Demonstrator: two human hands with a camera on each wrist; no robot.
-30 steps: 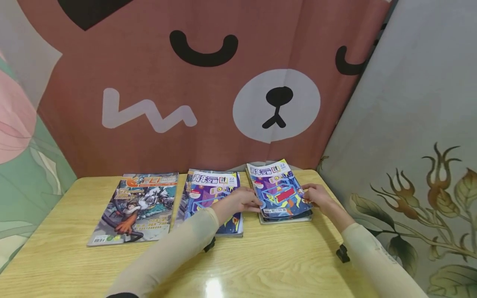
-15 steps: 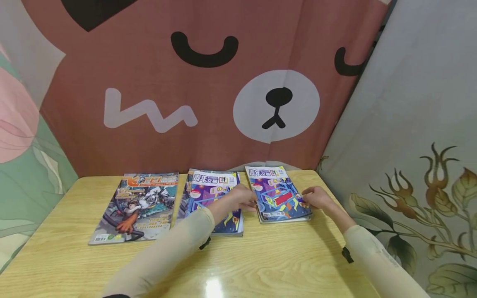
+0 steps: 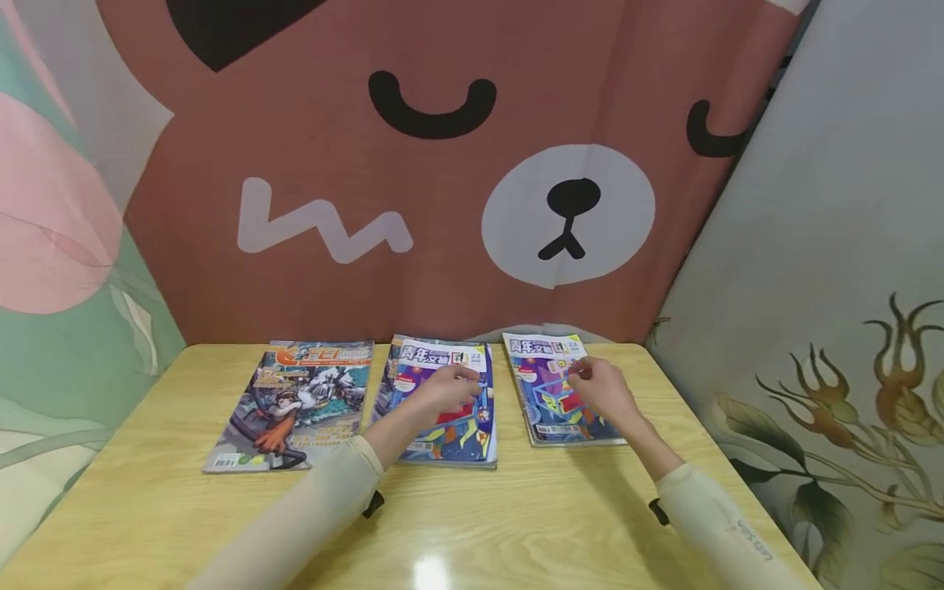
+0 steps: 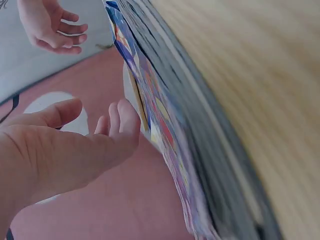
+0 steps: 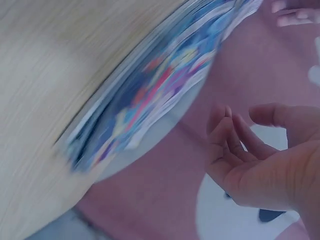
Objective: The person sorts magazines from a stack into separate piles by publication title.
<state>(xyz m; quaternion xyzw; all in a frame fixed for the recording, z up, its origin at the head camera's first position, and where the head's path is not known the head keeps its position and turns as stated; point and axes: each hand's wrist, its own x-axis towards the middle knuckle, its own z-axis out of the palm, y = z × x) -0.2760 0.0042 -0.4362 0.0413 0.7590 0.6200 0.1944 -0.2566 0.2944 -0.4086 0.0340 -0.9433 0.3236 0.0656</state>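
Observation:
A pile of magazines [image 3: 556,414] with a purple and blue cover lies on the right of the table, its sides lined up. My right hand [image 3: 606,392] is raised over its right half, fingers loosely bent and holding nothing. To its left lies a second pile of magazines [image 3: 450,447] with the same cover, above which my left hand [image 3: 448,390] hovers with nothing in it. Thick layered page edges of a magazine pile [image 4: 200,130] run beside my left hand in the left wrist view. In the right wrist view, the right hand [image 5: 270,165] is apart from the blurred magazines [image 5: 155,92].
At the left lies a magazine [image 3: 324,401] with an orange title and a grey, comic-style cover. All of them rest on a light wooden table [image 3: 501,524]. Behind hangs a reddish curtain [image 3: 442,287] with a bear's face; a grey floral curtain [image 3: 811,287] borders the right.
Both hands have let go of the right pile's sides; the left has moved left over the middle pile, the right up over the right pile. The pile's top magazines have dropped flat and squared up.

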